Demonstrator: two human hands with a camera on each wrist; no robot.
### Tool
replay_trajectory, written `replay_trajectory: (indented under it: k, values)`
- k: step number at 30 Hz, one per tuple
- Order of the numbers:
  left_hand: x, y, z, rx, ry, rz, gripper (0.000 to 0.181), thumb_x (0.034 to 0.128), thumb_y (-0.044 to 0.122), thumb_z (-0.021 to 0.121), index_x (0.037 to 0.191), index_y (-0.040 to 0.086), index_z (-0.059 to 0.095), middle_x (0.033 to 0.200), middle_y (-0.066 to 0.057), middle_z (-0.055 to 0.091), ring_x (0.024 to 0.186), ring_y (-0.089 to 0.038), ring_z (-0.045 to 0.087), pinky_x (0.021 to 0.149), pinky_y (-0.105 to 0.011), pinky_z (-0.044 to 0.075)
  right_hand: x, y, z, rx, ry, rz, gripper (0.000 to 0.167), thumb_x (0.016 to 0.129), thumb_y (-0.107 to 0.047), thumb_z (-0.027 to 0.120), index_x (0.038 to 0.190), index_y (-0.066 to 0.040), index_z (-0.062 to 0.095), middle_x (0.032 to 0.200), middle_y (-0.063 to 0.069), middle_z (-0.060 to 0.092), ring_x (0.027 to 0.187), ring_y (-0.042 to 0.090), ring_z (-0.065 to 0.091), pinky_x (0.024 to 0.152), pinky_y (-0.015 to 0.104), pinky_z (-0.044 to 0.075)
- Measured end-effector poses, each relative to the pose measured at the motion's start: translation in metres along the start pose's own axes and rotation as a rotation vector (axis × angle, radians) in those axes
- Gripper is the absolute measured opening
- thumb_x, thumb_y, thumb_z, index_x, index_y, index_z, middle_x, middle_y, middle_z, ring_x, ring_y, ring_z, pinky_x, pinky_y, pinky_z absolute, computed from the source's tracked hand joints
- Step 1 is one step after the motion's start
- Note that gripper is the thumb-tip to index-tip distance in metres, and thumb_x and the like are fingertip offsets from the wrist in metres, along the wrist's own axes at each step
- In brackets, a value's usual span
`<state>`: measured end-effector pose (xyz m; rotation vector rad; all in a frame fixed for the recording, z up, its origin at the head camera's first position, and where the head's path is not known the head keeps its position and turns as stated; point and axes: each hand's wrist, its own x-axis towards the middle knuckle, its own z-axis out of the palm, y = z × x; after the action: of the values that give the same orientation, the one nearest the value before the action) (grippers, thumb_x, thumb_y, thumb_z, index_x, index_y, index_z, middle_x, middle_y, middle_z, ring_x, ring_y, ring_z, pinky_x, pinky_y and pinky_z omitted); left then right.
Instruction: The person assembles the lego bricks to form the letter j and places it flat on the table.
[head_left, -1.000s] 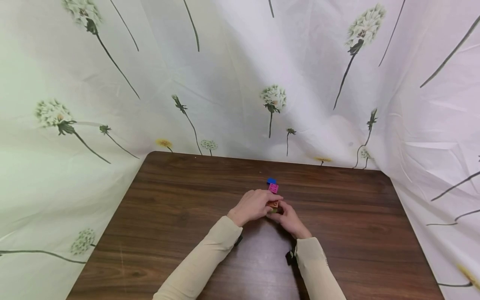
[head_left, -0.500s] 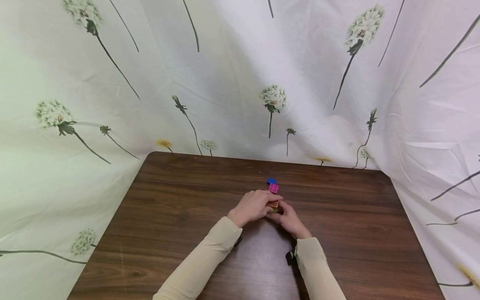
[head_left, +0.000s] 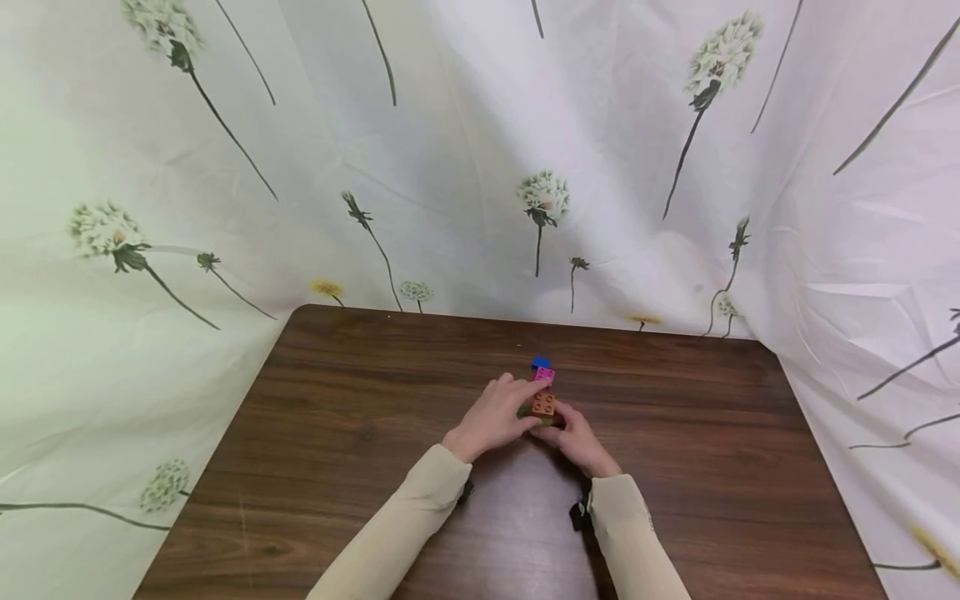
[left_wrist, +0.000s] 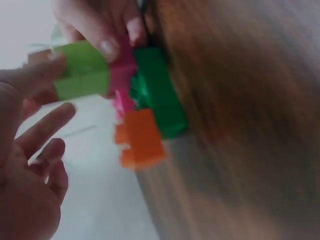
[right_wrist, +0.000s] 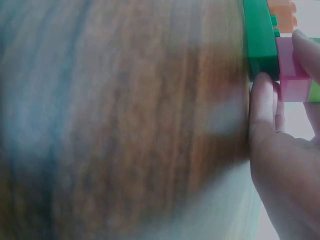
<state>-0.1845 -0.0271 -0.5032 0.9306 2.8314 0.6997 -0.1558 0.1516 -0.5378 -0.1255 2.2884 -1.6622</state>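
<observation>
A stack of toy building blocks stands between the hands, with an orange block (head_left: 543, 405) on top. In the left wrist view a lime block (left_wrist: 82, 75) adjoins a pink block (left_wrist: 122, 70), which meets a long green block (left_wrist: 157, 95) at the table. My right hand (head_left: 577, 442) holds the stack from the right, thumb on its side and fingers low by the green block. My left hand (head_left: 491, 417) is spread at the left of the stack, fingers apart. In its wrist view a finger overlaps the lime block; contact is unclear.
Behind the stack lie a magenta block (head_left: 545, 375) and a blue block (head_left: 541, 362). Another orange block (left_wrist: 142, 140) shows beside the green one in the left wrist view. The dark wooden table (head_left: 360, 383) ends at a flowered cloth (head_left: 465, 208) at the back.
My left hand has drawn back to the left and spread its fingers, uncovering the orange top block. The right hand stays almost where it was.
</observation>
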Motion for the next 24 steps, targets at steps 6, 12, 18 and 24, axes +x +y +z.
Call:
replay_trajectory:
  k: [6, 12, 18, 24]
  values:
    - [-0.012, -0.025, 0.009, -0.126, 0.082, -0.121, 0.071, 0.0793, 0.036, 0.079, 0.141, 0.019, 0.049, 0.136, -0.007, 0.046, 0.113, -0.026, 0.039, 0.089, -0.042, 0.030, 0.000, -0.001, 0.001, -0.007, 0.006, 0.009, 0.041, 0.088, -0.008, 0.068, 0.128, -0.002, 0.058, 0.111, 0.014, 0.063, 0.096, 0.023, 0.057, 0.077, 0.030, 0.046]
    - [-0.020, -0.042, 0.018, -0.327, 0.030, -0.286, 0.069, 0.0809, 0.029, 0.078, 0.142, 0.017, 0.047, 0.133, -0.011, 0.048, 0.117, -0.029, 0.038, 0.097, -0.050, 0.031, 0.000, -0.002, 0.001, -0.017, 0.022, 0.016, 0.041, 0.086, -0.008, 0.070, 0.125, -0.001, 0.059, 0.110, 0.013, 0.064, 0.096, 0.021, 0.056, 0.079, 0.031, 0.046]
    - [-0.024, -0.053, 0.033, -0.440, -0.021, -0.326, 0.062, 0.0817, 0.023, 0.078, 0.137, 0.014, 0.052, 0.131, -0.011, 0.056, 0.118, -0.030, 0.045, 0.098, -0.052, 0.040, 0.000, -0.002, 0.002, -0.016, 0.020, 0.028, 0.041, 0.086, -0.008, 0.071, 0.125, -0.005, 0.060, 0.111, 0.013, 0.062, 0.096, 0.020, 0.055, 0.079, 0.030, 0.045]
    - [-0.024, -0.061, 0.043, -0.497, 0.011, -0.325, 0.054, 0.0816, 0.024, 0.078, 0.131, 0.016, 0.057, 0.126, -0.008, 0.059, 0.115, -0.029, 0.048, 0.098, -0.051, 0.041, -0.001, -0.003, 0.002, -0.022, 0.025, 0.030, 0.040, 0.086, -0.009, 0.071, 0.124, -0.004, 0.060, 0.113, 0.012, 0.063, 0.099, 0.020, 0.056, 0.081, 0.031, 0.046]
